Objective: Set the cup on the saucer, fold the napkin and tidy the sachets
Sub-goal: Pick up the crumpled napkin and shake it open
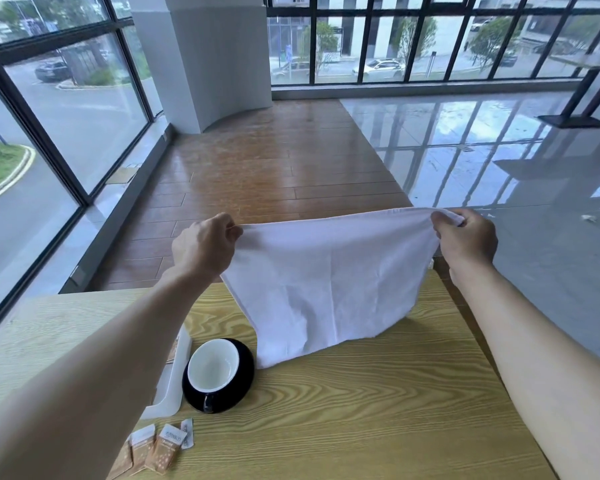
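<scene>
A white cloth napkin (326,289) hangs spread out above the wooden table (361,410). My left hand (203,249) pinches its upper left corner and my right hand (465,239) pinches its upper right corner. The napkin's lower edge touches the table beside the cup. A cup (212,367), black outside and white inside, sits on a black saucer (245,375) at the table's left centre. Several brown and white sachets (161,448) lie loose near the front edge, partly hidden by my left forearm.
A white tray (172,386) stands left of the saucer, partly behind my left arm. The table's far edge lies beneath the napkin, with wood floor and glossy tiles beyond. Tall windows run along the left and back.
</scene>
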